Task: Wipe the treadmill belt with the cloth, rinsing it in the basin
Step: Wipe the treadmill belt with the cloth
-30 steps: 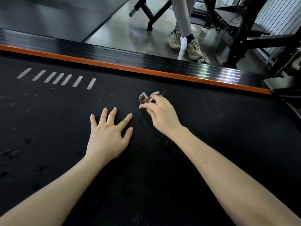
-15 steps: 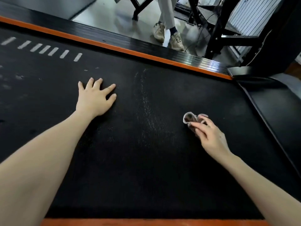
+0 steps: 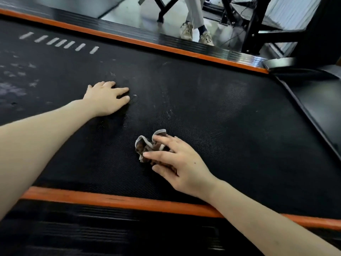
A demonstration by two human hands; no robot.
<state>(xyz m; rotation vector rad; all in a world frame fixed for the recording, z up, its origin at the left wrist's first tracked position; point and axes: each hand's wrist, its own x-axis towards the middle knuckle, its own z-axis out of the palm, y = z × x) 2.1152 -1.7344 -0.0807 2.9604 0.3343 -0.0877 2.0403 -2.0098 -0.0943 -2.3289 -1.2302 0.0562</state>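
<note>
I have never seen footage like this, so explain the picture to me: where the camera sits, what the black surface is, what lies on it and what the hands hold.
No robot: a person wears a camera on the head, looking down at their own bare arms. The black surface is a treadmill belt with orange edge strips, white dashes and pale dusty smudges at the left. The left hand rests on it, holding nothing. The right hand holds a crumpled brown cloth against the belt. Another person's legs stand beyond the far edge. No basin is in view.
</note>
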